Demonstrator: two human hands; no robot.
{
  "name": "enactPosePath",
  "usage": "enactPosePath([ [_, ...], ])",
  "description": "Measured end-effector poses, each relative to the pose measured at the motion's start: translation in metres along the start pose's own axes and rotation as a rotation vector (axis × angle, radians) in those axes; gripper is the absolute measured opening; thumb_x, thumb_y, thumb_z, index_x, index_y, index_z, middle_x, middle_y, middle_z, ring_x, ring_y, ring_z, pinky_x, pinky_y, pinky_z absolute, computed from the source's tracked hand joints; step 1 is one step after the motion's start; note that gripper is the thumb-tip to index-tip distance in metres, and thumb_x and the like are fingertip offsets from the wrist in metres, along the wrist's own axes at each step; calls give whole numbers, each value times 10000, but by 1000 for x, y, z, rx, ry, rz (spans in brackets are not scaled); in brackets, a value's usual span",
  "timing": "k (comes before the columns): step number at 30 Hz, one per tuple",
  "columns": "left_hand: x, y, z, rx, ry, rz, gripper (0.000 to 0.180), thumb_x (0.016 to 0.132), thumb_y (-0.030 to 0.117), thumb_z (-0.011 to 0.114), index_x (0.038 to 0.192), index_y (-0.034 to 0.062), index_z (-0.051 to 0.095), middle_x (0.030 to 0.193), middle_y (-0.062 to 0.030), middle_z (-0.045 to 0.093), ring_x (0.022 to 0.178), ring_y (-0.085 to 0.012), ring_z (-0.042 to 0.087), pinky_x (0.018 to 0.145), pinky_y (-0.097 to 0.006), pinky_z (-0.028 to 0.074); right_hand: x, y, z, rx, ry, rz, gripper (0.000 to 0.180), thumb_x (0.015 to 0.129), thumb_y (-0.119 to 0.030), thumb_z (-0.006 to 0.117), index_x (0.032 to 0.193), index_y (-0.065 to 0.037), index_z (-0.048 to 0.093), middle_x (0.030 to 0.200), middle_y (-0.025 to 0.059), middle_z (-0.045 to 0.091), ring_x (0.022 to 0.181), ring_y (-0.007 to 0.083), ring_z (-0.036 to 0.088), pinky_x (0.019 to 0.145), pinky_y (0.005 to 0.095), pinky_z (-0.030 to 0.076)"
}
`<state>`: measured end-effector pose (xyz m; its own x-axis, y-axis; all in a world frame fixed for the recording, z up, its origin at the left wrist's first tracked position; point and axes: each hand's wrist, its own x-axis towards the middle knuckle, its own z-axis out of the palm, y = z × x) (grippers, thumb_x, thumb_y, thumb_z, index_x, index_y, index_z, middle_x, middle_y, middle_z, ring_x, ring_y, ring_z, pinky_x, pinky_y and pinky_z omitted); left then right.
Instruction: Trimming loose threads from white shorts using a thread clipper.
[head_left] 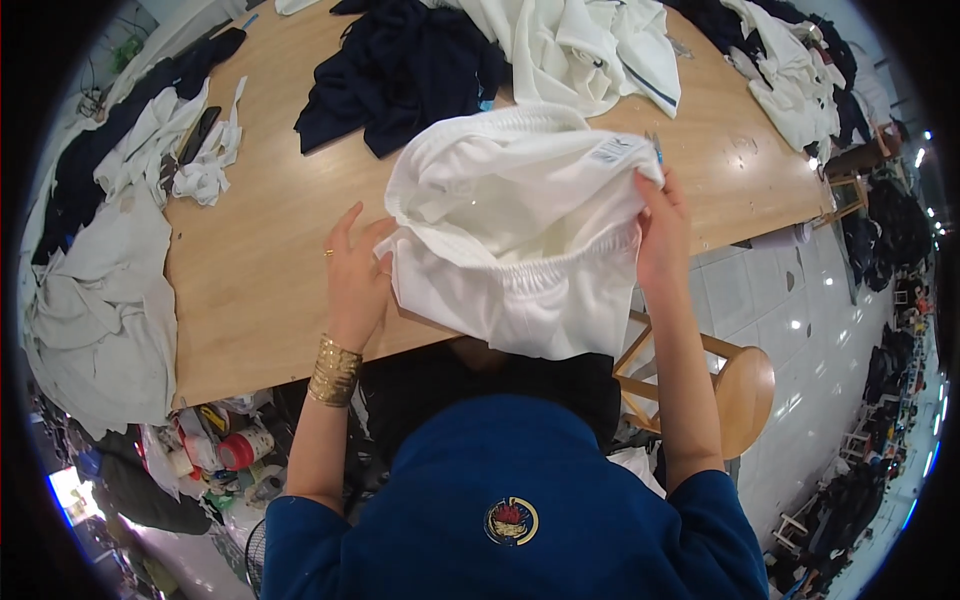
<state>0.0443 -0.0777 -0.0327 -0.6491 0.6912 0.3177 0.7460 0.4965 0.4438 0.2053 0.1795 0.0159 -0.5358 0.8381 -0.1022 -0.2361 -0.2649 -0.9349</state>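
A white garment with a gathered elastic waistband [540, 270], like a pair of shorts or trousers, is spread in front of me at the table's near edge. Its waist opening faces up and shows the inside, where a small printed patch sits near the right end. My right hand [662, 225] pinches the waistband's right end between thumb and fingers. At the opposite end, my left hand [356, 275] has the edge between thumb and index finger, its other fingers stretched out. Just beyond my right fingertips shows a small metal-and-blue item [655, 147], too small to name.
Dark navy garments [400, 75] and white garments [570, 50] lie across the far side of the wooden table [260, 270]. Grey-white cloth [110, 300] drapes over the left edge, near a dark phone-like object [200, 134]. A wooden stool [745, 400] stands at right.
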Motion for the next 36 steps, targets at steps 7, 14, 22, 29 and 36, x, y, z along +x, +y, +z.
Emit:
enactPosePath([
  [7, -5, 22, 0, -321, 24, -29, 296, 766, 67, 611, 1057, 113, 595, 1189, -126, 471, 1067, -294, 461, 908, -386, 381, -5, 41, -28, -593, -77, -75, 359, 854, -219, 579, 1137, -15, 497, 1044, 59, 559, 967, 142, 518, 785, 268, 427],
  [14, -7, 38, 27, -830, -120, -573, 222, 820, 117, 601, 1019, 21, 574, 818, -140, 591, 762, -289, 574, 707, -372, 460, -23, 51, -39, -793, -49, -165, 525, 801, -217, 641, 1241, -17, 435, 1166, 109, 534, 1071, 206, 496, 870, 322, 403],
  [22, -6, 25, 42, -1462, -368, -544, 369, 844, 175, 578, 1160, -2, 504, 1069, -79, 599, 963, -208, 572, 837, -310, 448, -28, 50, -30, 193, -72, 371, 477, 757, 4, 580, 1218, 8, 456, 1138, 95, 561, 1060, 207, 532, 922, 335, 405],
  [29, -52, -10, 38, -2188, -176, -906, 494, 781, 49, 507, 1264, 31, 408, 1197, -75, 534, 1096, -171, 497, 947, -355, 396, -38, 63, -43, -115, -91, 475, 502, 760, -55, 616, 1233, -45, 448, 1106, 61, 566, 1038, 171, 530, 891, 310, 400],
  [36, -53, -12, 10, -1208, -169, -765, 530, 815, 57, 558, 1304, 70, 353, 1211, -93, 484, 1089, -182, 478, 902, -314, 417, -50, 41, -37, -479, -119, 111, 558, 775, -113, 658, 1267, -30, 409, 1181, 94, 533, 1090, 179, 500, 870, 303, 424],
])
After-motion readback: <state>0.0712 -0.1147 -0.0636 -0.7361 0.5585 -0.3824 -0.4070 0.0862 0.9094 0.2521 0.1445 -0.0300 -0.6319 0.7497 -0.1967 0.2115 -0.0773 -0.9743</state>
